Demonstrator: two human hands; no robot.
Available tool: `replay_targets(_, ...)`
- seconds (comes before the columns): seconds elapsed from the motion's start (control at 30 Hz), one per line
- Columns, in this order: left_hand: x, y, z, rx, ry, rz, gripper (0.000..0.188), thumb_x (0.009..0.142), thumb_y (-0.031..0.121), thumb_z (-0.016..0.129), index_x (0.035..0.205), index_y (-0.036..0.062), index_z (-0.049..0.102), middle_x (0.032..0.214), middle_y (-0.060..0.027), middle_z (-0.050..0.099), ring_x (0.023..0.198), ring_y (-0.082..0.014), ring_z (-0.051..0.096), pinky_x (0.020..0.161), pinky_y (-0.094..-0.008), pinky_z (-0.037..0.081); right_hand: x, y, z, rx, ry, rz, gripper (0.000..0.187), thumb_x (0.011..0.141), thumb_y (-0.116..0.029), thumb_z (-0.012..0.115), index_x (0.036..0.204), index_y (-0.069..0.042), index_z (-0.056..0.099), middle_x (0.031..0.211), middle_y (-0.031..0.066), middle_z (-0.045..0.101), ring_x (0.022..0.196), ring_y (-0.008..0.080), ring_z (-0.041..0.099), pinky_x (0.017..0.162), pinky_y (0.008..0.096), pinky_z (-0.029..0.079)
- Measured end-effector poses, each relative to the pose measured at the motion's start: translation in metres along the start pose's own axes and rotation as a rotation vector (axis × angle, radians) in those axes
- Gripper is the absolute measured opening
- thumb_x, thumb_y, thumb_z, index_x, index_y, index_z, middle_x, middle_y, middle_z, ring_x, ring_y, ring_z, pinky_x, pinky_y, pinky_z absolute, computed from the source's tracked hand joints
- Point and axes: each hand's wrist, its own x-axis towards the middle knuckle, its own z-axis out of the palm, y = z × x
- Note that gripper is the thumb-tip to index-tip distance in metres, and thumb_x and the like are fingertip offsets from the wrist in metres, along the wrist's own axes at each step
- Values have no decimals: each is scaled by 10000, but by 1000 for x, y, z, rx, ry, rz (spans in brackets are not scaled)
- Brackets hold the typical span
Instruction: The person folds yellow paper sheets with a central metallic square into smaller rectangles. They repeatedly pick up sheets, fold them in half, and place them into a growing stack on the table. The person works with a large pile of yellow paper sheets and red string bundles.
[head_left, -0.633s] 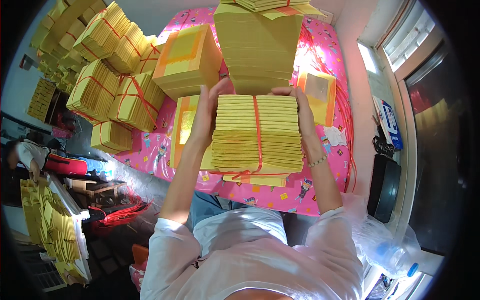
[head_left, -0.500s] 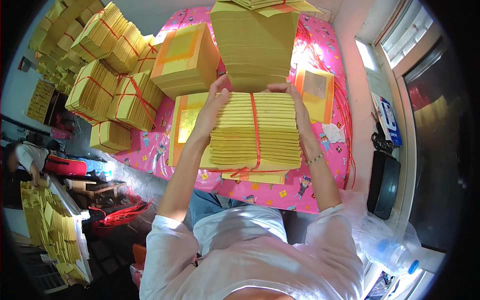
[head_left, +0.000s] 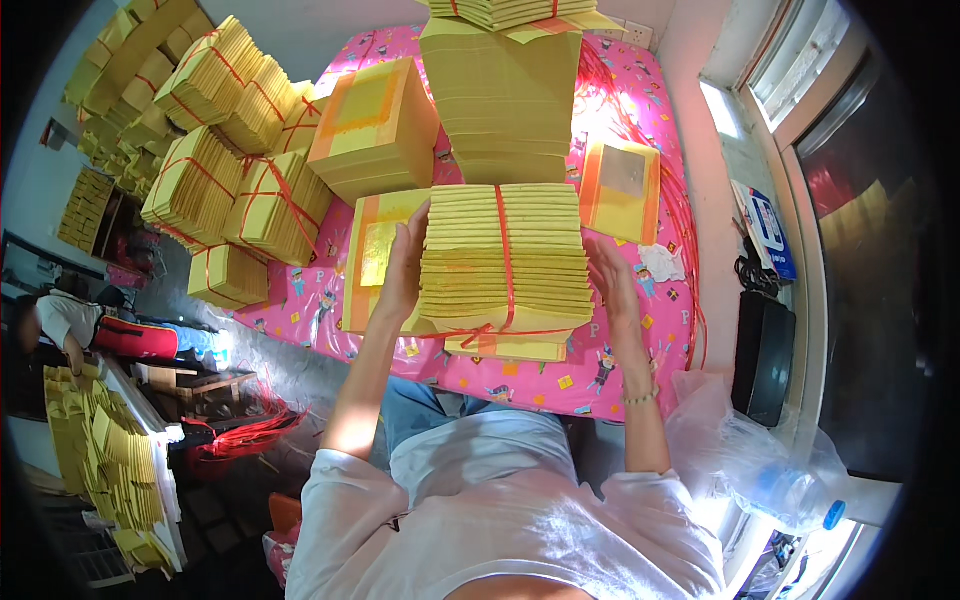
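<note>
A bundle of folded yellow paper (head_left: pixel 465 262) tied with red plastic string sits in front of me, on top of flat yellow sheets (head_left: pixel 390 215) with an orange border and a gold patch. The string crosses its top and is knotted at the near side. My left hand (head_left: pixel 403 268) lies along the bundle's left side, fingers stretched out; its contact is partly hidden. To the right, my right hand (head_left: pixel 615 285) is open with fingers apart, a small gap from the bundle. Neither hand grips anything.
A pink patterned table cover (head_left: pixel 320 300) lies beneath. Behind stand a tall yellow paper stack (head_left: pixel 505 100) and an orange-bordered block (head_left: pixel 375 130). Tied bundles (head_left: pixel 195 185) fill the left. Red strings (head_left: pixel 675 200) and crumpled tissue (head_left: pixel 662 263) lie right. A co-worker (head_left: pixel 75 320) is at far left.
Both hands have loosened from the bundle's far corners and drawn back toward me. The right hand has moved away to the right, off the bundle. The bundle stays nearly in place.
</note>
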Motion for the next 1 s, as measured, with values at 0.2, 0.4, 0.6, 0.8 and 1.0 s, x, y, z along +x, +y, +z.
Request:
replay_targets(0.2, 5, -14, -3, -2, 30, -100, 736, 976, 586, 240, 1490, 62, 198, 1529, -59, 246, 1413, -193, 192, 1148, -338, 146, -20, -9, 11, -319, -79, -93, 762, 802, -226, 740, 1410, 0, 340, 1383, 142, 430, 1270, 251, 442, 1047, 379, 371)
replay_targets(0.4, 5, 45, 27, 285, 36, -45, 894, 895, 736, 189, 1470, 57, 284, 1483, -81, 341, 1314, -185, 350, 1104, -340, 206, 16, -39, 17, -119, 80, 28, 494, 850, -211, 688, 1236, 40, 508, 1035, 92, 633, 930, 168, 623, 807, 306, 504)
replay_targets(0.6, -4, 87, 14, 387, -10, -366, 1084, 799, 843, 177, 1378, -45, 401, 1227, -120, 541, 1035, -195, 502, 941, -344, 360, 82, -76, 8, -167, -21, 343, 577, 888, -584, 483, 1032, -44, 627, 820, 34, 631, 619, 80, 535, 561, 231, 419)
replay_targets(0.8, -19, 95, 3, 273, 15, -560, 1127, 726, 901, 241, 1241, -71, 488, 1011, -101, 551, 868, -197, 512, 847, -337, 386, 107, -69, 20, -175, -65, 613, 689, 790, -740, 484, 951, -92, 653, 706, 4, 603, 615, 92, 530, 580, 255, 401)
replay_targets(1.0, -28, 92, -14, 114, 16, -675, 1141, 729, 883, 329, 1333, -81, 421, 1208, -138, 554, 1055, -233, 529, 919, -359, 386, 129, -60, 21, -210, -189, 678, 619, 756, -746, 540, 886, -144, 601, 591, -48, 511, 484, 76, 465, 436, 222, 326)
